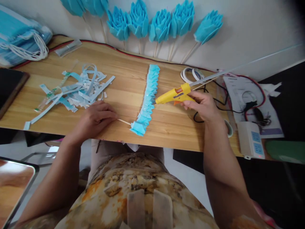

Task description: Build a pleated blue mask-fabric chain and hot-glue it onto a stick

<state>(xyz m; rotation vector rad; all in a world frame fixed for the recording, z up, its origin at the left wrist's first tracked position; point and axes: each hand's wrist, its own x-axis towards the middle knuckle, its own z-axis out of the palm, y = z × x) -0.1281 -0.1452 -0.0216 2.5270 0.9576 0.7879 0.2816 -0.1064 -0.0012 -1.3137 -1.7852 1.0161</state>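
Observation:
A long strip of folded blue material [150,92] with zigzag edges lies across the table. Its near end is wrapped around the tip of a thin wooden stick [124,121]. My left hand [96,119] is closed on the other end of that stick and rests on the tabletop. In my right hand [202,103] is a yellow glue gun [175,94], with a long clear glue stick [209,77] running out of its back. The nozzle points left and is at the strip's right edge; whether it touches cannot be made out.
Cut white and blue scraps [81,87] are heaped at the left. Several blue flowers on sticks [160,25] lean against the wall. Blue face masks [21,35], a phone [11,89], tape rolls [190,74], a black cord and a power strip [251,140] surround the work.

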